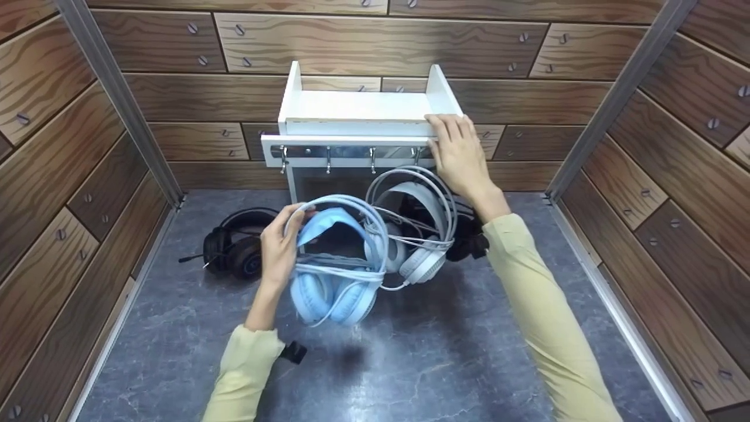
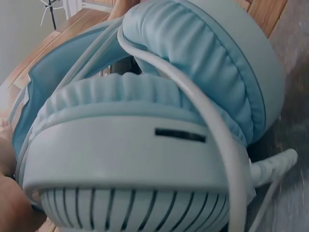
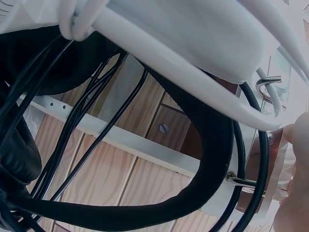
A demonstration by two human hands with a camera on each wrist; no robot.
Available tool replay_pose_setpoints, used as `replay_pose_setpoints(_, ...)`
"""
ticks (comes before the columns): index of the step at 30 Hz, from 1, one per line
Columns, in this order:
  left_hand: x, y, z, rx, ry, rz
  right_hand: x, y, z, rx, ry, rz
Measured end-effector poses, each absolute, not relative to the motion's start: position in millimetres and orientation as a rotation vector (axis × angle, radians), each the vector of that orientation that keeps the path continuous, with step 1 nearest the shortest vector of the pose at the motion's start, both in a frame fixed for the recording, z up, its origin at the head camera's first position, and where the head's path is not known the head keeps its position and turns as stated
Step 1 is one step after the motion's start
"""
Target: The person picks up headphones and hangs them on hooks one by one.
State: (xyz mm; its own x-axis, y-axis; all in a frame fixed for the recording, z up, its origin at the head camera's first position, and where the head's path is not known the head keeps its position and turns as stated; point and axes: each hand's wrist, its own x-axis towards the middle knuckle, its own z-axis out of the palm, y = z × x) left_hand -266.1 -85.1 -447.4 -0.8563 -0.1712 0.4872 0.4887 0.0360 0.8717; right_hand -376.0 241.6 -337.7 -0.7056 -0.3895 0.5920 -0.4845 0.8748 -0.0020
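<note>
My left hand (image 1: pixel 278 243) grips the headband of light blue headphones (image 1: pixel 345 293) in front of the white shelf's hook rail. In the left wrist view the blue ear cups (image 2: pixel 125 150) fill the picture, a cable across them, with part of the hand (image 2: pixel 17 193) at the left edge. My right hand (image 1: pixel 460 152) rests on the right end of the white shelf (image 1: pixel 363 105), fingers extended. White headphones (image 1: pixel 425 264) hang by their band at the rail's right side. The right wrist view shows a white band over a black headset (image 3: pixel 212 145) beside metal hooks (image 3: pixel 241 181).
A black headset (image 1: pixel 243 261) with a microphone lies on the grey floor at the left. Another dark headset (image 1: pixel 466 237) is behind the white one. Wood-patterned walls (image 1: pixel 375 47) with metal corner posts enclose the space. A dark wrist strap piece (image 1: pixel 294 352) juts from the left sleeve.
</note>
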Motion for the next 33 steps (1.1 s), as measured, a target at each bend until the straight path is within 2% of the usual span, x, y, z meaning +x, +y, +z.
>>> replay_pose_setpoints(17, -315, -45, -417, -0.316, -1.931, -2.164, -375, 242, -337, 0.620, -2.450, 0.196)
replay_pose_setpoints(33, -336, -37, -428, -0.310, -2.102, -2.054, -375, 242, -337, 0.623, -2.438, 0.203)
